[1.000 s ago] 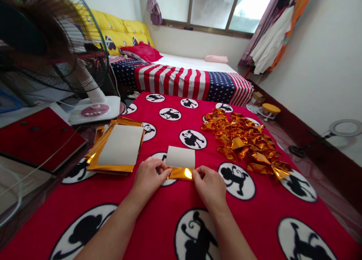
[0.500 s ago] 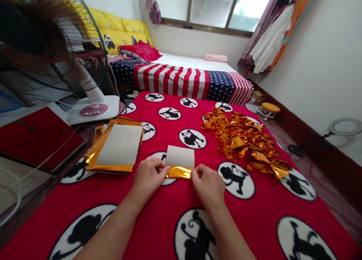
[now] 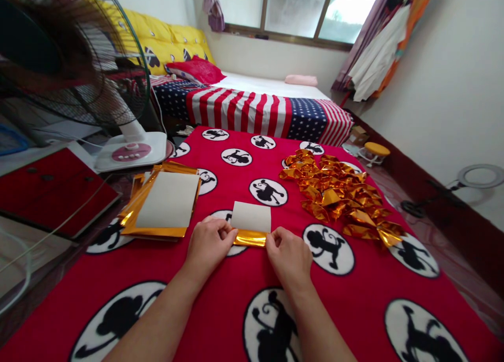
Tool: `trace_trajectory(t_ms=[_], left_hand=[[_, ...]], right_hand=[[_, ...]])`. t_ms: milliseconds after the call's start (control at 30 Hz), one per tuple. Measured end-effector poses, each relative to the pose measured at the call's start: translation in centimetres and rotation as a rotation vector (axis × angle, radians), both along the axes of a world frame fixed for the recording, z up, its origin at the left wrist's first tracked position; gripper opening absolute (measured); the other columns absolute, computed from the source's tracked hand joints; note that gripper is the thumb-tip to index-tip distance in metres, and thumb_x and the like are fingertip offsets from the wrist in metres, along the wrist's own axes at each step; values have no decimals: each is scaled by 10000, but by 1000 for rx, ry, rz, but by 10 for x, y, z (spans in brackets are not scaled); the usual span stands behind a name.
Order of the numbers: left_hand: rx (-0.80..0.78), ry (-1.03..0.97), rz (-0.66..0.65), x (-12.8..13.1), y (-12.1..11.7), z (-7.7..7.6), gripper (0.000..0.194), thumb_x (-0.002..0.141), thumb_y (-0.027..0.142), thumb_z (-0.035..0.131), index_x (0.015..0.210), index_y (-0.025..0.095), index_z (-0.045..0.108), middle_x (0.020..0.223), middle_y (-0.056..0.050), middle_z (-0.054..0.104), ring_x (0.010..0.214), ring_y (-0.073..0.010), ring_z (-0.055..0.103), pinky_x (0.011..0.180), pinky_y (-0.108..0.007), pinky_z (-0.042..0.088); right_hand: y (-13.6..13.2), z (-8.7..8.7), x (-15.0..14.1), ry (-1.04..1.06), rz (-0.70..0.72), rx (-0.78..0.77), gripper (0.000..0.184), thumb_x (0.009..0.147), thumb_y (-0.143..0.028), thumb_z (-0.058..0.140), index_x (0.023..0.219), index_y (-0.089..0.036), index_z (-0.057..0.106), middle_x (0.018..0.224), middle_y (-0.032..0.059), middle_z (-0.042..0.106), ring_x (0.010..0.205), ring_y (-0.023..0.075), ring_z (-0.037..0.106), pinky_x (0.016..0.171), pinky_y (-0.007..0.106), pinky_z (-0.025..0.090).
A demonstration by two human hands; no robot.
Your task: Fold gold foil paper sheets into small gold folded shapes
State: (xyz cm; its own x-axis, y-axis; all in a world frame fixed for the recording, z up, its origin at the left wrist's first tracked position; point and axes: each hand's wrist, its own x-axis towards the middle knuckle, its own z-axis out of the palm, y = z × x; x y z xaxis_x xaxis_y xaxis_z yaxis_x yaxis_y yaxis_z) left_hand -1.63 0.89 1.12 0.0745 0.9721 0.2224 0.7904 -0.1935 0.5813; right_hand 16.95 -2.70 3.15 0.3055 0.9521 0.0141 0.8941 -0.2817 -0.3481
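Observation:
A sheet of gold foil paper (image 3: 251,216) lies in front of me, pale side up, with its near edge turned over into a shiny gold strip. My left hand (image 3: 212,241) pinches the strip's left end between thumb and fingers. At the right end, my right hand (image 3: 289,253) grips the same strip with curled fingers. To the left sits a stack of foil paper sheets (image 3: 167,200), pale faces up with gold borders. Several folded gold foil pieces (image 3: 334,189) are heaped on the right.
A red cloth with monkey prints (image 3: 220,309) covers the work surface. An electric fan (image 3: 134,147) stands at the left beside a dark red panel (image 3: 51,189). Beyond are a bed (image 3: 252,110), a yellow stool (image 3: 377,150) and a ring light (image 3: 480,176).
Both hands keep their hold on the folded strip. They and the sheet have shifted barely, and the fold looks much the same.

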Motion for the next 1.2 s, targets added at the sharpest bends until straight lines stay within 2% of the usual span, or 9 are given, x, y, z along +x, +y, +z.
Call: trace_trajectory(t_ms=[300,567,700,800,900,1000,1133,1200], left_hand=[[0,19,7,1,0,-2,217,766,283,661,578,193,599,627,-5,632,685,-162,568,636,-269,369],[-21,21,24,2,-3,2,213,768,273,663,584,199,583,636,-7,626,715,-177,577,652,-274,374],[-34,1,42,4,-4,3,92,765,253,679,762,203,602,634,15,617,747,-188,591,694,-282,383],[-19,4,49,4,-4,2,170,763,241,691,893,204,589,655,27,619,768,-193,592,716,-289,378],[-2,57,-6,3,-4,1,58,788,248,670,812,222,624,673,17,622,781,-195,580,708,-298,356],[9,85,-38,3,-4,2,66,812,273,648,758,235,656,717,6,650,818,-198,583,718,-312,348],[3,137,-44,6,-8,7,116,816,336,645,769,234,676,789,-12,684,879,-221,593,738,-333,353],[2,160,-23,9,-10,9,176,791,405,670,774,229,677,830,-28,693,918,-242,594,758,-347,363]], right_hand=[[-1,1,-3,-3,-29,-4,221,858,-360,532,709,-257,659,700,-5,698,647,175,628,548,271,244],[-1,-1,-3,5,-26,5,217,861,-363,539,706,-249,637,696,-7,686,637,164,607,549,267,231],[-2,-4,-2,34,-36,21,106,852,-336,573,823,-257,637,671,-27,670,617,153,602,543,257,236],[-4,-6,-2,70,2,57,105,858,-288,571,930,-282,646,681,-44,662,622,142,601,545,248,251],[-6,-7,-3,84,50,102,152,865,-252,552,925,-310,679,750,-41,674,672,139,610,567,245,275],[-8,-6,-5,79,48,110,180,862,-234,538,927,-305,690,807,-32,680,690,142,614,578,250,286],[-11,2,-12,75,54,78,128,850,-335,578,910,-268,669,865,-11,679,716,159,621,579,259,298],[-12,6,-15,57,59,74,202,833,-434,609,913,-253,649,878,3,675,750,182,629,587,265,306]])
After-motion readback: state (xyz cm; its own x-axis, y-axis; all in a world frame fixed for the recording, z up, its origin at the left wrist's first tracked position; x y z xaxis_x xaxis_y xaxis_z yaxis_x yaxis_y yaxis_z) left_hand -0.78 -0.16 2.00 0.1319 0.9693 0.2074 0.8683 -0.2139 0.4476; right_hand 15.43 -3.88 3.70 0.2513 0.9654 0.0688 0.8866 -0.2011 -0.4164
